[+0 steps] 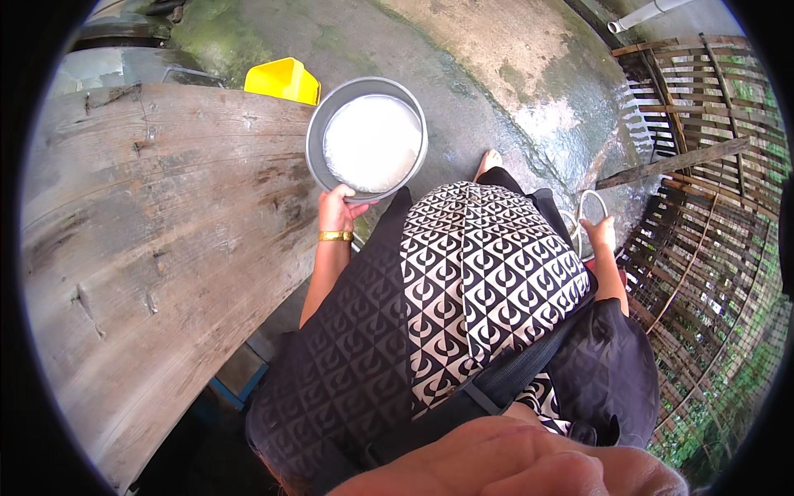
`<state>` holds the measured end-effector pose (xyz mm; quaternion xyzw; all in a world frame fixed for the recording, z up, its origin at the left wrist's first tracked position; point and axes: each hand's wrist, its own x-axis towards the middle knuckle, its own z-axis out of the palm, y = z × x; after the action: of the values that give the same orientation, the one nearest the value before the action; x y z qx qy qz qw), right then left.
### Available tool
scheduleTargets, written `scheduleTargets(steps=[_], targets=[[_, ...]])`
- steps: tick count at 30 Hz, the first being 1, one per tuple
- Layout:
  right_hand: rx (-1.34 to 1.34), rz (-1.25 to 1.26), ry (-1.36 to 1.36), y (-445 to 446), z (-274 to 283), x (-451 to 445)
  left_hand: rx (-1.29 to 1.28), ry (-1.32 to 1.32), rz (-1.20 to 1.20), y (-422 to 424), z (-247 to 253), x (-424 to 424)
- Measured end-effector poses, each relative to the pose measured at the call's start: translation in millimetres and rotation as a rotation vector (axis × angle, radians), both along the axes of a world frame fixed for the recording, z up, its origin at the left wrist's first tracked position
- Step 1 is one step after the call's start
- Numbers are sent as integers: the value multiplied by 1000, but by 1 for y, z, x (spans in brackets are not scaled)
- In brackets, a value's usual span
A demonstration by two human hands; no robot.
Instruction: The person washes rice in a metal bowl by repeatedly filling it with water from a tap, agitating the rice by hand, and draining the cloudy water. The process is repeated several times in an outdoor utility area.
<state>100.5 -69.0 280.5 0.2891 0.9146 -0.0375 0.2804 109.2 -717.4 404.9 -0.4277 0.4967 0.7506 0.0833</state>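
My left hand (338, 212) grips the near rim of a round grey metal pot (315, 142), thumb on the edge and fingers beneath. Pale liquid (372, 142) fills part of the pot, its surface bright with glare. The pot is beside the right edge of a weathered wooden table (186, 204). On my other side, my right hand (600, 233) is closed around a loop of white hose (592, 193). More of that hose hangs by my leg, partly hidden. A gold-coloured bangle (335, 236) circles my left wrist.
A yellow plastic container (285, 82) stands past the table's far edge. Wet, mossy concrete (459, 80) covers the floor. To the right are a slatted wooden fence (695, 118) and a leaning plank (673, 162). A white pipe (645, 15) shows at top right.
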Motion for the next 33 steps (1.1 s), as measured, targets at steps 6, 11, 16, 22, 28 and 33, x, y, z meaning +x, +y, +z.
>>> scheduleTargets(steps=[6,11,16,22,28,33], targets=[[-214,-261,-108,11,-26,-99,22,-50,95,-41,-15,-35],[-119,172,-25,-7,-79,-261,41,-127,248,-45,-6,-113],[-374,581,229,-160,-12,-485,71,-87,326,-49,-7,-207],[-822,623,226,-353,44,-661,33,-44,256,-88,-13,-348],[-1456,354,-66,-491,51,-764,-55,-5,288,-134,-52,-517],[-1535,352,-190,-575,83,-851,-123,-6,225,-181,-26,-654]])
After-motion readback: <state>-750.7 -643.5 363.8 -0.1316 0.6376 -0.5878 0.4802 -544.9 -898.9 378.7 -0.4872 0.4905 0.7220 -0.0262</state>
